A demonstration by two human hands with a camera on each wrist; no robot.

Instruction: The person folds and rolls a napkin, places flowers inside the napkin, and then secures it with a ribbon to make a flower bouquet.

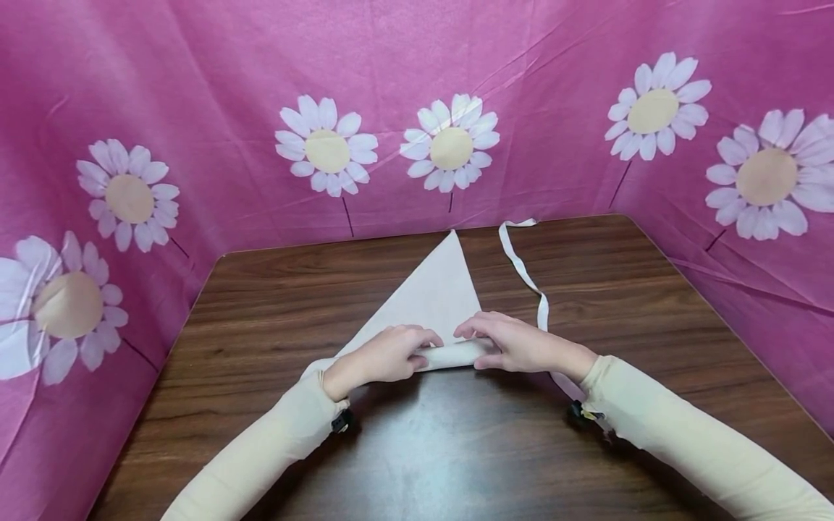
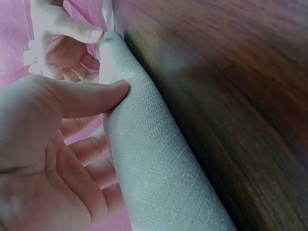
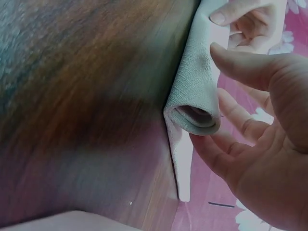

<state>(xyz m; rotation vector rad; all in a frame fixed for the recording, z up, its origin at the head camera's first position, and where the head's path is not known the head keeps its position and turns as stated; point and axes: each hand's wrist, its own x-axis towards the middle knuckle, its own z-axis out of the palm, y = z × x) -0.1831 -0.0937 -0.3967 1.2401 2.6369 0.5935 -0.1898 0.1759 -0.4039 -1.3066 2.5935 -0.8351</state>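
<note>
An off-white woven cloth lies on the table, its flat part narrowing to a point at the far side. The near edge is turned into a hollow roll. My left hand grips the left part of this roll, thumb on the near side and fingers over the far side. On the right part, my right hand holds the roll the same way, close to its end. The right wrist view shows the roll's open end with layers inside. In the left wrist view the left thumb presses on the weave.
A narrow white strap runs from the table's far edge down toward the right forearm. The dark wood table is surrounded at the back and sides by a pink cloth backdrop with daisies. Both wrists carry small dark devices.
</note>
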